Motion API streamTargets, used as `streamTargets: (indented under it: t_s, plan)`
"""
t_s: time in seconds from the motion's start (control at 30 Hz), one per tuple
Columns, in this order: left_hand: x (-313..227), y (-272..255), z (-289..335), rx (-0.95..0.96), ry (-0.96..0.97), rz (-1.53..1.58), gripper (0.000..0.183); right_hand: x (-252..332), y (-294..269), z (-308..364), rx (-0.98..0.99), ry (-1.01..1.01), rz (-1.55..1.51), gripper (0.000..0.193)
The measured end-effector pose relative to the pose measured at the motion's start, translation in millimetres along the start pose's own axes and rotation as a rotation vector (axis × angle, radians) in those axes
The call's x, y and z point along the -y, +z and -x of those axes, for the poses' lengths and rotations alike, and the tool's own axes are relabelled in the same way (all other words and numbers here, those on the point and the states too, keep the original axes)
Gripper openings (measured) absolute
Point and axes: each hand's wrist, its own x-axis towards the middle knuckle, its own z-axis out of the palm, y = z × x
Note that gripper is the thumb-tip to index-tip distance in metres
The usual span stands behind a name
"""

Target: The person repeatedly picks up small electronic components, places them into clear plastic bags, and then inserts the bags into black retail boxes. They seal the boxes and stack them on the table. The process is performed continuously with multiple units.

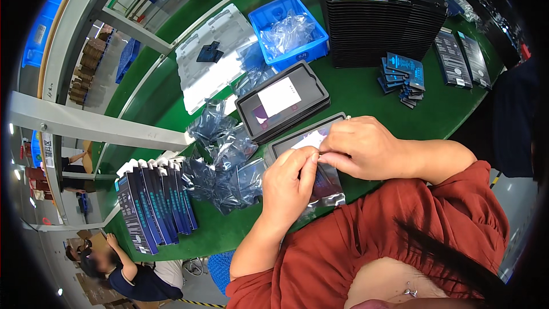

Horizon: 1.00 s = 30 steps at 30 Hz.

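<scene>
L hand [289, 180] & R hand [363, 146] met over the near black tray [310, 128], thumbs & fingertips pressed tog.; couldn't tell what, if anything, they pinched. Tray sat partly hidden under them, just beside a tray stack [291, 119]. Step looked like fine fingertip work; next move prob. called for parting hands w/o knocking the tray.
</scene>
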Motion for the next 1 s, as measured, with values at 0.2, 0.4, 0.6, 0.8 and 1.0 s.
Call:
streamTargets:
  t_s: [0.2, 0.4, 0.6, 0.8, 1.0]
  plan:
    - [3.8, -6.0, 0.8, 0.150, 0.044, 0.068, 0.009, -5.8, -11.3, -7.1, 0.226, 0.033, -0.157, 0.020]
    - [-1.2, -8.9, 0.5, 0.230, 0.015, 0.091, 0.014, -11.6, -8.7, -7.3, 0.252, -0.110, -0.179, 0.021]
    - [6.1, -9.7, 2.1, 0.218, -0.124, 0.346, 0.014, -6.4, -5.8, -10.7, 0.100, -0.425, 0.071, 0.020]
    - [-3.1, -17.2, 5.1, 0.243, -0.162, 0.283, 0.013, 9.6, -6.5, -7.8, 0.069, -0.692, 0.314, 0.012]
    - [4.3, -23.5, 1.7, 0.227, -0.100, 0.266, 0.011, 3.7, -6.9, -17.1, 0.128, -0.275, 0.020, 0.024]
